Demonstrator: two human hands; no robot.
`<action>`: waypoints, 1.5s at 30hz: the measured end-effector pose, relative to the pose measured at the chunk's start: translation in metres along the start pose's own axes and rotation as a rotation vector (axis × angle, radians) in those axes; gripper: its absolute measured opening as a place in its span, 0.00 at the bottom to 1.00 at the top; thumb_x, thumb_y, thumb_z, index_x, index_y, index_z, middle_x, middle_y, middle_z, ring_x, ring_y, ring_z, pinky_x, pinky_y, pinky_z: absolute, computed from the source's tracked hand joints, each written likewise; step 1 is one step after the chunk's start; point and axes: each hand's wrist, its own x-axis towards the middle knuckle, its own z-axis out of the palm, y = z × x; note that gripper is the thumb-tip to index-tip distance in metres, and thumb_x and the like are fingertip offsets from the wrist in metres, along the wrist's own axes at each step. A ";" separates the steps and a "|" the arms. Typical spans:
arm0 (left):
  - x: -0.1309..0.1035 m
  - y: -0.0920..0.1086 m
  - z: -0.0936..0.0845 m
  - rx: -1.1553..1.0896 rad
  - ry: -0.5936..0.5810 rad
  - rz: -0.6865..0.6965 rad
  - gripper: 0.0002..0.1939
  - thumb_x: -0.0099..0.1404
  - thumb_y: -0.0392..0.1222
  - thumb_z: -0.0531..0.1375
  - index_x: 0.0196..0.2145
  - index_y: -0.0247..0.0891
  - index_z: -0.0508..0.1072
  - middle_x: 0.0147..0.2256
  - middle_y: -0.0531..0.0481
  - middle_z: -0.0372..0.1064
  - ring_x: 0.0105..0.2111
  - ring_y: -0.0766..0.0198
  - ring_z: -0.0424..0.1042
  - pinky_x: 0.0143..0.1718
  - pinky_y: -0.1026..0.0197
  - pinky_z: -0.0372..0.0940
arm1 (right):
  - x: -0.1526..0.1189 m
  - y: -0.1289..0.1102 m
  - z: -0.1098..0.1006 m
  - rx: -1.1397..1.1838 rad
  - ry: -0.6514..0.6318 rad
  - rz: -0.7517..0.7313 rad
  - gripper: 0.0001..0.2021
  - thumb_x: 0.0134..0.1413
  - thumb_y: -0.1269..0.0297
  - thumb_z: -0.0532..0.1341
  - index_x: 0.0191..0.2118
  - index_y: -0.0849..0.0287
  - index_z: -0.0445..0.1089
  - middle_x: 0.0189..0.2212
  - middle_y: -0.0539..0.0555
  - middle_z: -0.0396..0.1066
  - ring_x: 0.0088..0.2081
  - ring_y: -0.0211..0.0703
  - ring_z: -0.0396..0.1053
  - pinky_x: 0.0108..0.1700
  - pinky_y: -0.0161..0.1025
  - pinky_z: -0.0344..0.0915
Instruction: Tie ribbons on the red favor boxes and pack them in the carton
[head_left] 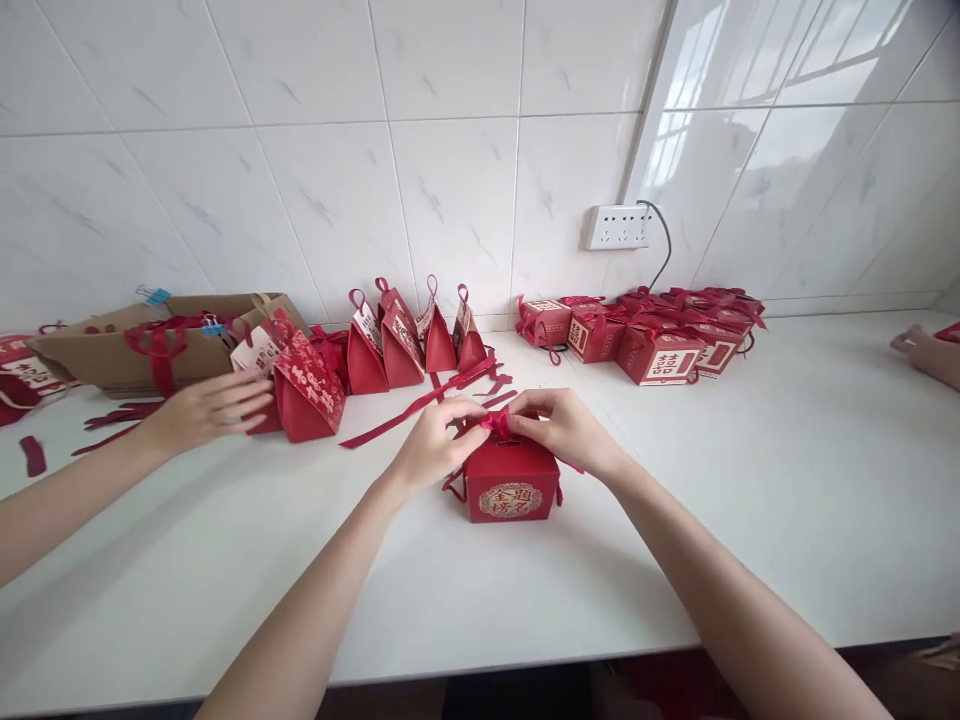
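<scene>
A red gift box (pixel 513 485) with a round printed emblem on its front stands upright on the white table before me. On its top sits a red ribbon (pixel 496 423), gathered in a bow or knot. My left hand (pixel 444 440) pinches the ribbon from the left. From the right, my right hand (pixel 556 420) grips the same ribbon, its fingertips close to those of the left. Ribbon ends and cord hang at both sides of the box. The fingers partly cover the knot.
Another person's hand (pixel 217 405) touches red triangular boxes (pixel 309 395) at left, near a brown paper bag (pixel 97 360). Loose ribbon strips (pixel 405 412) lie behind my box. Red boxes (pixel 660 350) cluster by the wall under a power strip (pixel 617 228). Another hand (pixel 919 350) rests far right.
</scene>
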 end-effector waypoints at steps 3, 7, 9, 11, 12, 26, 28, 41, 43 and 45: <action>-0.001 0.003 0.001 0.024 -0.028 0.022 0.07 0.57 0.41 0.58 0.31 0.37 0.75 0.35 0.47 0.71 0.38 0.57 0.70 0.40 0.57 0.64 | -0.010 -0.001 0.002 -0.008 0.073 0.099 0.08 0.48 0.64 0.61 0.27 0.61 0.75 0.28 0.52 0.75 0.29 0.38 0.70 0.27 0.31 0.64; -0.001 0.003 0.004 0.035 -0.051 0.010 0.09 0.56 0.46 0.61 0.31 0.38 0.75 0.38 0.46 0.71 0.44 0.54 0.68 0.46 0.54 0.63 | -0.016 -0.005 0.001 -0.051 0.111 0.136 0.07 0.47 0.64 0.62 0.26 0.61 0.76 0.26 0.52 0.76 0.26 0.38 0.70 0.24 0.31 0.63; -0.001 0.003 0.006 0.045 -0.035 -0.019 0.11 0.56 0.49 0.62 0.31 0.39 0.75 0.40 0.47 0.70 0.46 0.54 0.67 0.49 0.54 0.62 | -0.017 -0.005 -0.001 -0.079 0.116 0.121 0.07 0.47 0.65 0.62 0.26 0.60 0.77 0.27 0.52 0.76 0.27 0.39 0.71 0.26 0.32 0.64; -0.001 0.004 0.009 0.059 -0.010 -0.053 0.11 0.56 0.50 0.62 0.32 0.40 0.75 0.42 0.48 0.70 0.47 0.55 0.67 0.51 0.53 0.61 | -0.017 -0.003 -0.003 -0.100 0.113 0.067 0.06 0.47 0.66 0.62 0.27 0.59 0.77 0.30 0.53 0.77 0.31 0.41 0.72 0.30 0.33 0.66; -0.001 0.005 0.011 0.063 0.002 -0.067 0.11 0.56 0.50 0.62 0.33 0.41 0.75 0.43 0.48 0.69 0.47 0.55 0.67 0.51 0.53 0.61 | -0.018 -0.002 -0.004 -0.113 0.113 0.027 0.06 0.48 0.67 0.62 0.27 0.59 0.77 0.31 0.52 0.77 0.32 0.41 0.72 0.32 0.34 0.67; 0.001 0.007 0.013 -0.040 -0.048 -0.112 0.11 0.60 0.48 0.58 0.31 0.39 0.76 0.50 0.45 0.65 0.53 0.51 0.62 0.53 0.50 0.60 | -0.020 -0.001 -0.004 -0.178 0.133 -0.064 0.06 0.51 0.72 0.59 0.27 0.57 0.71 0.29 0.48 0.75 0.31 0.38 0.70 0.36 0.36 0.66; 0.001 0.007 0.014 -0.078 -0.054 -0.124 0.10 0.60 0.47 0.58 0.32 0.40 0.77 0.50 0.45 0.64 0.54 0.51 0.61 0.52 0.51 0.60 | -0.019 0.001 -0.003 -0.159 0.155 -0.103 0.05 0.51 0.71 0.58 0.29 0.56 0.70 0.29 0.48 0.74 0.32 0.39 0.70 0.37 0.37 0.66; 0.000 0.010 0.015 0.005 0.055 -0.118 0.10 0.57 0.49 0.62 0.31 0.39 0.75 0.35 0.49 0.73 0.38 0.58 0.70 0.42 0.58 0.63 | -0.019 0.003 -0.002 -0.125 0.143 -0.156 0.05 0.52 0.72 0.56 0.30 0.57 0.68 0.30 0.48 0.72 0.31 0.37 0.68 0.36 0.35 0.65; 0.000 0.011 0.016 -0.013 0.064 -0.127 0.10 0.57 0.48 0.62 0.30 0.39 0.74 0.33 0.49 0.73 0.37 0.59 0.71 0.40 0.59 0.64 | -0.019 0.002 -0.002 -0.132 0.145 -0.154 0.05 0.52 0.73 0.56 0.30 0.57 0.68 0.29 0.48 0.72 0.31 0.37 0.68 0.36 0.35 0.65; 0.000 0.011 0.017 -0.052 0.064 -0.113 0.09 0.57 0.48 0.62 0.29 0.39 0.73 0.32 0.50 0.73 0.37 0.60 0.71 0.40 0.60 0.64 | -0.019 0.001 -0.002 -0.147 0.148 -0.152 0.06 0.52 0.73 0.56 0.30 0.57 0.67 0.29 0.48 0.72 0.31 0.37 0.68 0.36 0.36 0.64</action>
